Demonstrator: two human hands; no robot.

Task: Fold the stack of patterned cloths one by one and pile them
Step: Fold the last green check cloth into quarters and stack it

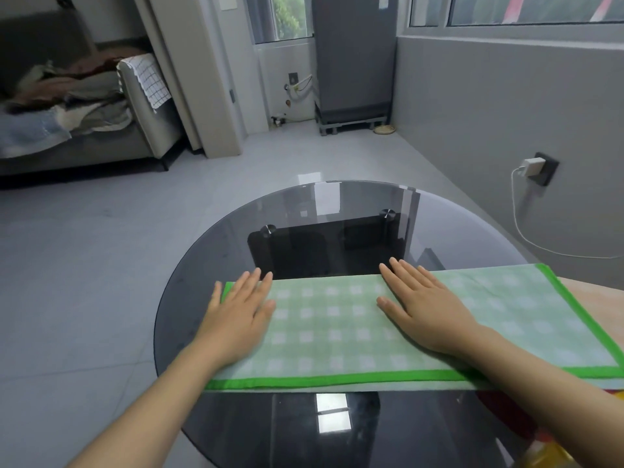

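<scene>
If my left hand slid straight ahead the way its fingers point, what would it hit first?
Probably nothing solid: the left hand lies flat on the green cloth, fingers near its far edge. Ahead is bare glass table, then the rim, as far as visible.

A home living room: sofa (101, 130) heaped with laundry, fridge (354, 55).

cloth (337, 329) lying flat across near half of tabletop (236, 231), right end hanging past tabletop edge. left hand (236, 315) flat on cloth's left end, right hand (425, 312) flat on it right of middle. sofa (101, 130) far left, fridge (354, 55) behind, wall charger (531, 163) right.
</scene>
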